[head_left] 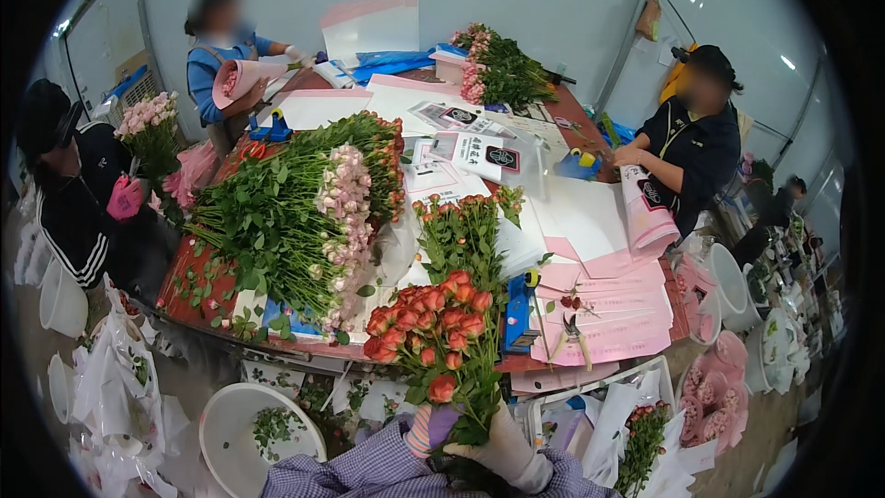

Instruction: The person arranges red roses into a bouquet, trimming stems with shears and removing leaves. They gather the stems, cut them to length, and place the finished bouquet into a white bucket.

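Note:
A bunch of orange-red roses [433, 327] stands upright in front of me, its blooms level with the table's near edge. My right hand [505, 452], in a white glove, grips the green stems just below the leaves. My left hand [431, 429], in a striped and purple glove, holds the same stems from the left side. Both checked sleeves come in from the lower edge. The lower part of the stems is hidden behind my hands.
A long table [198, 286] carries a big heap of pink roses [346, 212], another orange bunch [461, 231], pink paper sheets [613, 314], pruning shears [573, 332] and a blue tape dispenser [518, 314]. Three people work around it. A white bucket [253, 433] sits at lower left.

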{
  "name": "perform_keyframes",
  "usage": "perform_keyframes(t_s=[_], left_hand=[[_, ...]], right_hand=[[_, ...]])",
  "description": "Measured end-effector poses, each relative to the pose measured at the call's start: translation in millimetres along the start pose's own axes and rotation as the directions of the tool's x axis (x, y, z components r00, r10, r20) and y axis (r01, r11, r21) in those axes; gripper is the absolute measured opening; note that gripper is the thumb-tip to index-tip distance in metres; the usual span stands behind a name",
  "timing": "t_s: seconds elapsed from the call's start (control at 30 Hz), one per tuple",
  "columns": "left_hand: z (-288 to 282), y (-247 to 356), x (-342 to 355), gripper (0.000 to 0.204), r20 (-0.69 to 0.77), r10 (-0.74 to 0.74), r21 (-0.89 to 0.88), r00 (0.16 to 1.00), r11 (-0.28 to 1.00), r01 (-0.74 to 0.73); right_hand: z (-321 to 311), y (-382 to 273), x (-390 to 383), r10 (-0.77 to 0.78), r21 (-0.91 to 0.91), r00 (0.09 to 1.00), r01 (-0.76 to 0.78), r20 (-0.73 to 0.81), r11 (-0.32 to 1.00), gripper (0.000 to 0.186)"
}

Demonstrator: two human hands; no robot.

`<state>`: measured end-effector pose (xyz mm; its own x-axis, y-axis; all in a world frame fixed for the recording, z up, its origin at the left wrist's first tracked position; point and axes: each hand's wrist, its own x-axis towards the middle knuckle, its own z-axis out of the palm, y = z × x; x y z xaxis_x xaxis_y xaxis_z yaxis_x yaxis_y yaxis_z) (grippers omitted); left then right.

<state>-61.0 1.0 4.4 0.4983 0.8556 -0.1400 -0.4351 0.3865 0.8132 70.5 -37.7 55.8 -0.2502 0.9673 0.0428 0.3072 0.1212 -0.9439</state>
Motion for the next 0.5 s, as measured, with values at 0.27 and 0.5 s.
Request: perform_keyframes(t_s=[0.27,0.5], left_hand=[[-8,41,-18,0.077,0.131,0.338,-0.172,0.932,0.934,-0.315],[-59,-5,-25,0.046,-0.202,0.091,-0.178,0.975,0.976,-0.128]], right_hand=[[12,7,23,0.057,0.326,0.996,-0.077,0.069,0.942,0.061],[43,-3,52,0.01,-0.527,0.934,0.192,0.357,0.828,0.076]])
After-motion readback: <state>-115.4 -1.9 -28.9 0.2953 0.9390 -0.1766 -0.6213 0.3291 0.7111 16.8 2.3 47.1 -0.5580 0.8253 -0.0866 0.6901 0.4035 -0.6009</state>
